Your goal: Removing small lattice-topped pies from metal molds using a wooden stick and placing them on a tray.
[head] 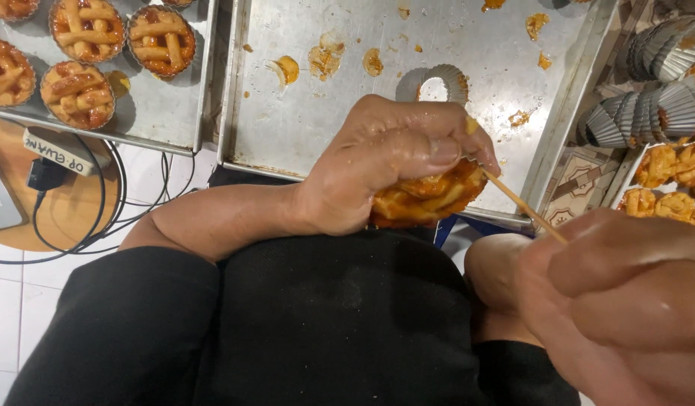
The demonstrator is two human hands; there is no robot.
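A lattice-topped tart (426,197) sits clutched in the left hand (377,169), fingers curled over it, just above the lap. The right hand (625,301) pinches a thin wooden skewer (524,208), its tip touching the tart's edge. The big metal tray (498,83) behind holds only crumbs and one empty fluted tin (438,81). Emptied tins (644,113) stack at right beside loose tarts (674,188); four whole tarts and parts of two more (81,56) wait in tins on the left tray (167,113).

We see golden-orange tarts (77,45) with pale lattice tops, a grey metal tray (453,83) (spotted with amber jam), silver fluted moulds (640,113), a tan stick (524,208), and black sleeves (122,323).
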